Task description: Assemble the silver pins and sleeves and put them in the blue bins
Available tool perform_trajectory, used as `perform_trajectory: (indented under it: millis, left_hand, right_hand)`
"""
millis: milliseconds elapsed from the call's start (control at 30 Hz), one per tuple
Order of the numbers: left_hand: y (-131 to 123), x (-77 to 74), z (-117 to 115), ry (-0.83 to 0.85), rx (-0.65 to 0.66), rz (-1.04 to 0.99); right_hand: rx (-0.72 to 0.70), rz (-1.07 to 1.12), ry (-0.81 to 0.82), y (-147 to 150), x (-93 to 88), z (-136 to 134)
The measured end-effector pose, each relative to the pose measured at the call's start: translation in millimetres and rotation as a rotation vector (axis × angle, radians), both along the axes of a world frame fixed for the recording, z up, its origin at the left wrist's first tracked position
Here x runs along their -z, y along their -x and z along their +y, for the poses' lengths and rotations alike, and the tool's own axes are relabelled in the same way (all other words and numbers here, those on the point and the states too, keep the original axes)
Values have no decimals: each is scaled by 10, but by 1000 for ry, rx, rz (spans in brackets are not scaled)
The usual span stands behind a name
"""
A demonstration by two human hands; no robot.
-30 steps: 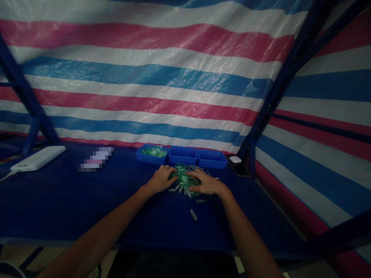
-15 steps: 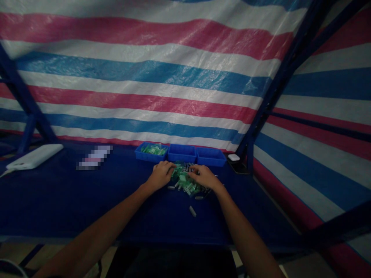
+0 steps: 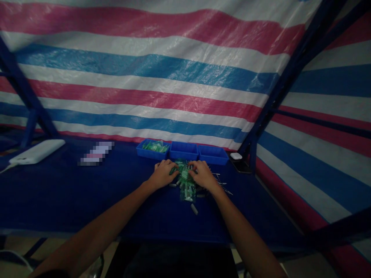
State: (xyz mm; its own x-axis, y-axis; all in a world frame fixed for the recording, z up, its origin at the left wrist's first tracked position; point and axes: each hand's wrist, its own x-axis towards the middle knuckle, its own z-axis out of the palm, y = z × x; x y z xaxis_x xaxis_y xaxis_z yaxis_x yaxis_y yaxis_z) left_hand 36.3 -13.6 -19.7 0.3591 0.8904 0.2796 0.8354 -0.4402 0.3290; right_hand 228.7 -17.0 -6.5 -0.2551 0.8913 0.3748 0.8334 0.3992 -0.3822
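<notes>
A heap of small green and clear plastic pieces (image 3: 185, 183) lies on the dark blue table (image 3: 72, 197), with thin metal pins (image 3: 222, 185) scattered at its right. My left hand (image 3: 163, 173) rests on the heap's left side with fingers curled. My right hand (image 3: 203, 173) rests on its right side, fingers bent over the pieces. What each hand pinches is too small to name. One grey piece (image 3: 194, 209) lies alone, nearer to me.
Three blue trays stand in a row behind the heap; the left tray (image 3: 152, 148) holds green pieces, the middle tray (image 3: 183, 150) and right tray (image 3: 213, 154) look bare. A white power bank (image 3: 36, 151) lies far left. A small white case (image 3: 235, 156) sits by the blue frame post.
Both hands drew closer together over the heap and moved slightly away from me. The green pieces have bunched into a narrower pile that reaches toward me.
</notes>
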Motion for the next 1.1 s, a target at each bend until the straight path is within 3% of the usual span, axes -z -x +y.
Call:
perform_trajectory:
  millis: [67, 133, 300, 567, 667, 833, 967, 1100]
  left_hand:
    - [-7, -3, -2, -9, -6, -4]
    - [-12, 5, -1, -14, -7, -1]
    - [-10, 20, -2, 7, -5, 20]
    - [-4, -4, 19, -46, -4, -80]
    - [-54, -91, -1, -52, 58, -273]
    - [-138, -158, -33, 168, 224, -585]
    - [-118, -131, 5, 311, 234, -724]
    - [-77, -146, 11, 422, 279, -793]
  right_hand:
    - [62, 46, -36, -56, -87, -22]
    - [25, 65, 32, -112, -159, -62]
    - [-338, -32, 454, -110, -143, -176]
    - [-403, 117, 558, 9, -109, -173]
    - [-342, 322, 476, 11, -117, -127]
    - [-259, 573, 229, 48, -46, -44]
    - [-247, 622, 150, 124, -15, -51]
    - [-186, 583, -35, 178, -39, -85]
